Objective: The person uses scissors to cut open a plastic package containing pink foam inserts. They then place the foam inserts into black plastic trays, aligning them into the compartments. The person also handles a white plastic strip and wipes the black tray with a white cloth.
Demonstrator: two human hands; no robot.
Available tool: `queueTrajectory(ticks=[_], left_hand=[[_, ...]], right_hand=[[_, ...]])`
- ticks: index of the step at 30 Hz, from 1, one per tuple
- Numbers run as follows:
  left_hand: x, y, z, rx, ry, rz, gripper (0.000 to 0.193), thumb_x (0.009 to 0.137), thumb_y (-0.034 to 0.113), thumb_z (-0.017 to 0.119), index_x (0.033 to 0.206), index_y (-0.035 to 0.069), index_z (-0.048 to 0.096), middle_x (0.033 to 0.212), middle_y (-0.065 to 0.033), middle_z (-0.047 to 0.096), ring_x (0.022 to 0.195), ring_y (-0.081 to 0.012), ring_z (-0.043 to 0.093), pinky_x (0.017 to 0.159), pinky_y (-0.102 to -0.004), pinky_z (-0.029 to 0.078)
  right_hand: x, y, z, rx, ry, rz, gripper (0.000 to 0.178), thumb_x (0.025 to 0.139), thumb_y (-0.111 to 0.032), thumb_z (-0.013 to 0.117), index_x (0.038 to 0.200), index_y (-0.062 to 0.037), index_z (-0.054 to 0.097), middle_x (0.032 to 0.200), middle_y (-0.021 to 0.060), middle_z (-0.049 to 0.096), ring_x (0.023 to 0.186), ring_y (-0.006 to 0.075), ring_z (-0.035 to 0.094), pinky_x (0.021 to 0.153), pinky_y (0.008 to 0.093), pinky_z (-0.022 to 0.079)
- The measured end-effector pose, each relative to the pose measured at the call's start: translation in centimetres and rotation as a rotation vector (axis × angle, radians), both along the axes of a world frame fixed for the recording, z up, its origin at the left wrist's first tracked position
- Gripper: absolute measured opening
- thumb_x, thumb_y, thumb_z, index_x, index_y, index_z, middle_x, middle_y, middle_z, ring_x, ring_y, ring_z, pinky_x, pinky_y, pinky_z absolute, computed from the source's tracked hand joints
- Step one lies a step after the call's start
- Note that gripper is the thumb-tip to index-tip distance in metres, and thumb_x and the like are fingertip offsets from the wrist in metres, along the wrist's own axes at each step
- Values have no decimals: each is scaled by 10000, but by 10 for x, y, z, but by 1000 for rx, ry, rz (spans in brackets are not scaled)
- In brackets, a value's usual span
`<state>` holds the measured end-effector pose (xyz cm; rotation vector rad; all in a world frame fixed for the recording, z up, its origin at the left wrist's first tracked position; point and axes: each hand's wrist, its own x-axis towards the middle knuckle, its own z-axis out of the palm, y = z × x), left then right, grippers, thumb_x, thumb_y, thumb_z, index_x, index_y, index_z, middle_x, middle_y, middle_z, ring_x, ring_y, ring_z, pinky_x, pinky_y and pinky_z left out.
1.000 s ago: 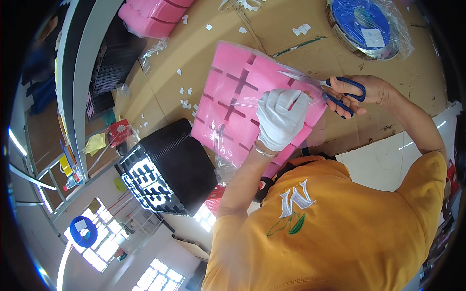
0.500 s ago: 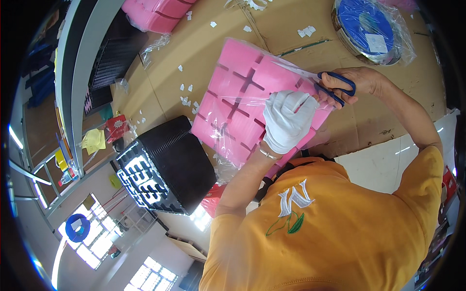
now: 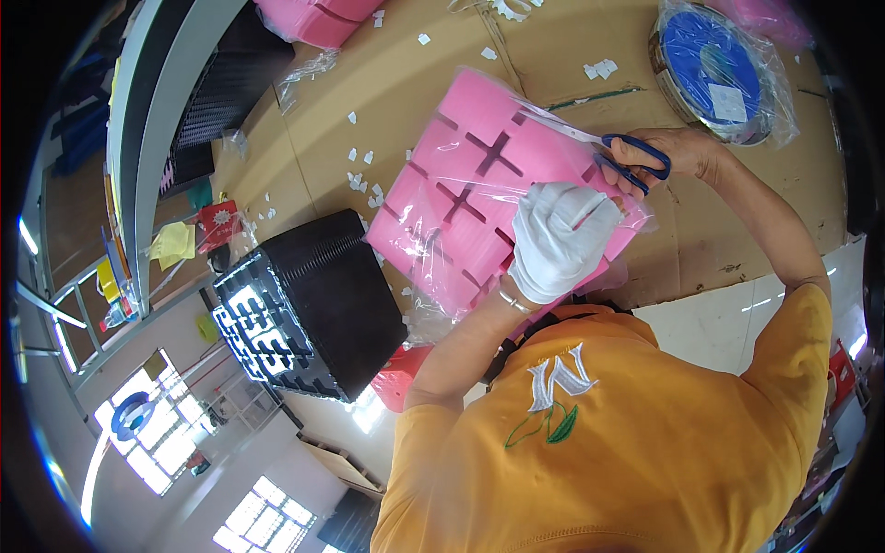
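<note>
Pink slotted foam block (image 3: pixel 470 189) lies in a clear plastic bag (image 3: pixel 433 249) mid-desk; the gloved left hand (image 3: pixel 558 240) presses it, the right hand (image 3: pixel 673 158) grips blue-handled scissors (image 3: pixel 619 155).

A white-gloved left hand (image 3: pixel 560 238) presses the bagged pink foam tray (image 3: pixel 479 194) (on the cardboard-covered table (image 3: pixel 406 83)) while the right hand (image 3: pixel 668 157) works blue-handled scissors (image 3: pixel 618 152).
</note>
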<state>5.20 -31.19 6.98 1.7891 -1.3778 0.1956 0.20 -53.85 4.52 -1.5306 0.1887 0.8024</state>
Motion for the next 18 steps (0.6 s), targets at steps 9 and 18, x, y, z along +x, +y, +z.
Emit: queueTrajectory(ticks=[9, 18], left_hand=[[-2, -1, -2, -29, 13, -8, 304, 617, 8, 769, 877, 96, 638, 885, -39, 575, 749, -254, 571, 608, -376, 458], [4, 0, -4, -16, 19, 62, 296, 614, 20, 772, 863, 101, 635, 858, -31, 578, 754, -252, 572, 613, -374, 454]], right_hand=[[13, -1, 3, -27, -38, 41, 776, 869, -768, 344, 898, -51, 642, 703, 17, 606, 582, 96, 516, 521, 229, 388], [-7, -17, 8, 5, 34, 79, 736, 862, -753, 398, 884, -54, 630, 748, 16, 604, 615, 84, 542, 521, 216, 384]])
